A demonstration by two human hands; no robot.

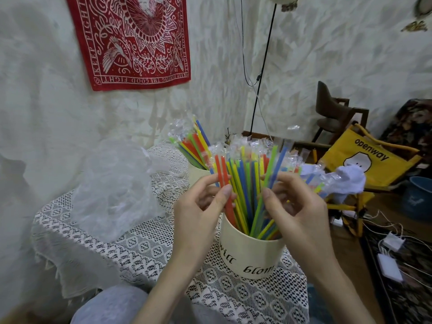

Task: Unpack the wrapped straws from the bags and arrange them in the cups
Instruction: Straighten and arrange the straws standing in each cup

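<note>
A small table [145, 251] is covered by a white lace cloth [233, 298], whose scalloped edge hangs over the left side. A cream cup [251, 256] with dark lettering is stood on the cloth near the front, filled with wrapped straws [243, 183]. A second cup [196, 175], also holding straws, is placed just behind it. A crumpled clear bag [114, 190] is laid on the cloth to the left of both cups.
</note>
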